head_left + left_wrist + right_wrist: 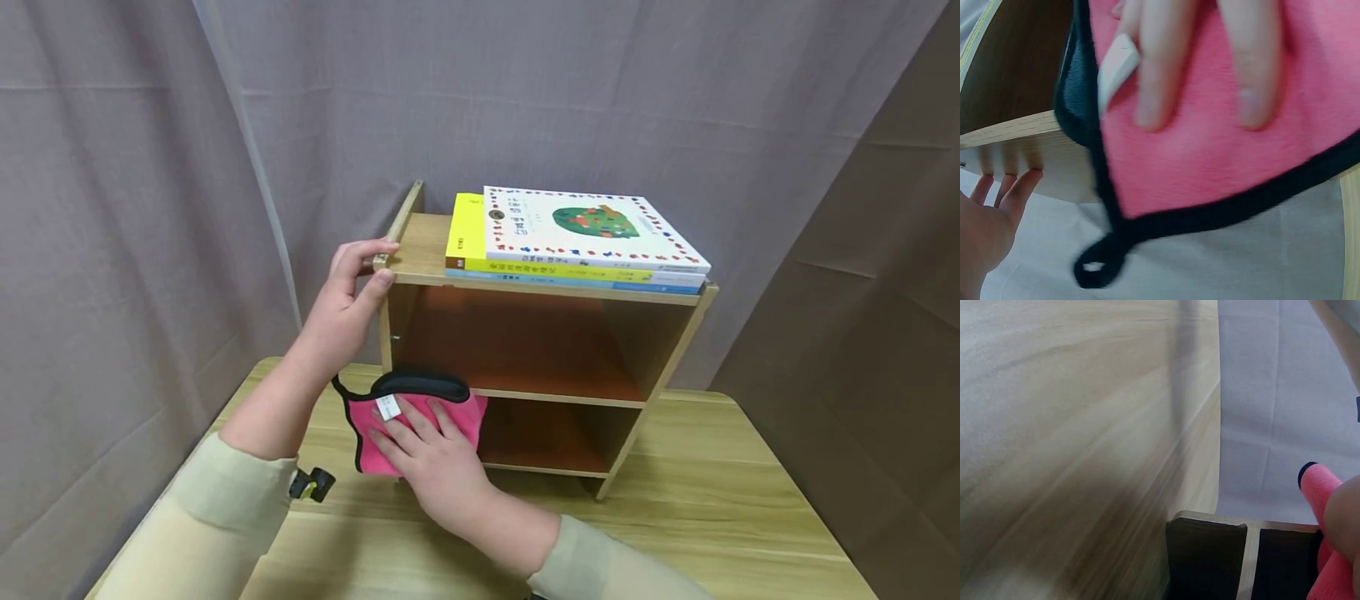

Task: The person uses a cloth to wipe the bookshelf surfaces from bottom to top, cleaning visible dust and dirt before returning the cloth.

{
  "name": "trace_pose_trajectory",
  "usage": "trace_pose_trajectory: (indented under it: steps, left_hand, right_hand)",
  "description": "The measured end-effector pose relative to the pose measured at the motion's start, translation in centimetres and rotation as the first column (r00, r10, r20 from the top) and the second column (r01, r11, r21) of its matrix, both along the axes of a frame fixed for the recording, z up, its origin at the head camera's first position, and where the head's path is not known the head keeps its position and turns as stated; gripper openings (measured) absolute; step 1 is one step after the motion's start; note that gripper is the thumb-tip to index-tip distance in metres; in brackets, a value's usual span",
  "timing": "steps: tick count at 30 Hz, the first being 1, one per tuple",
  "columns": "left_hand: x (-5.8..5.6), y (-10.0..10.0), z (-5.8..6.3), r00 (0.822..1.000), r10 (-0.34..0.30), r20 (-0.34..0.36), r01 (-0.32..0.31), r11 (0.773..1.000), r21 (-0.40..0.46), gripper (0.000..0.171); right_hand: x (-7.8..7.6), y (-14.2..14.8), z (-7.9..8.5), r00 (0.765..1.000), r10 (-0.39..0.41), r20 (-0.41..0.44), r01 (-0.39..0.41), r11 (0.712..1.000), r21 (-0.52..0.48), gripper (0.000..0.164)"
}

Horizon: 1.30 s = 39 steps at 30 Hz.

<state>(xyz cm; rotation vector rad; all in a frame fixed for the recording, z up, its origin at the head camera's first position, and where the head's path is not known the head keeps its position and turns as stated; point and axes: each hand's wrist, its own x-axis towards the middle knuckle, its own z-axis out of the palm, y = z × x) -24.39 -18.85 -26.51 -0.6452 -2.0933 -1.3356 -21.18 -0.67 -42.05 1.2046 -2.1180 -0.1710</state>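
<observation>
A small wooden shelf unit stands on the table. My left hand grips its upper left corner in the head view, thumb against the front edge. The left wrist view shows fingertips of this hand against the side panel. My right hand lies with spread, fairly straight fingers on a pink cloth with black trim, pressing it at the shelf's lower left front edge. The cloth has a white label and a black hanging loop. The right thumb is hidden in the head view.
Several stacked books lie on the shelf's top, a white one uppermost. Grey curtains hang behind and beside the wooden table. A black device is at the left wrist.
</observation>
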Motion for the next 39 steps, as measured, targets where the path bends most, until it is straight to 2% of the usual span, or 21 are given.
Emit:
trace_pose_trajectory:
  steps: [4, 10, 17, 30, 39]
  left_hand:
    - [0.0, 0.0, 0.0, 1.0, 0.001, -0.004, -0.001, 1.0, -0.004, 0.036]
    - [0.1, 0.0, 0.1, 1.0, 0.013, 0.01, -0.013, 1.0, -0.021, 0.038]
    - [0.1, 0.0, 0.0, 1.0, 0.009, 0.008, -0.009, 1.0, 0.002, 0.034]
    - [0.1, 0.1, -0.1, 1.0, 0.007, 0.003, -0.007, 1.0, -0.01, 0.036]
    - [0.1, 0.2, -0.1, 1.0, 0.007, 0.006, -0.007, 1.0, -0.018, 0.036]
  right_hand:
    - [0.1, 0.0, -0.2, 0.999, -0.033, -0.003, 0.033, 0.998, 0.056, 0.052]
    - [0.2, -0.1, -0.1, 0.999, -0.043, 0.001, 0.043, 0.997, 0.069, 0.05]
    - [0.2, 0.1, -0.3, 0.998, -0.054, -0.019, 0.056, 0.991, 0.123, 0.051]
    - [0.1, 0.6, -1.2, 0.999, -0.04, -0.032, 0.045, 0.983, 0.177, 0.047]
    - [0.1, 0.9, -1.7, 0.999, -0.021, -0.038, 0.028, 0.983, 0.18, 0.048]
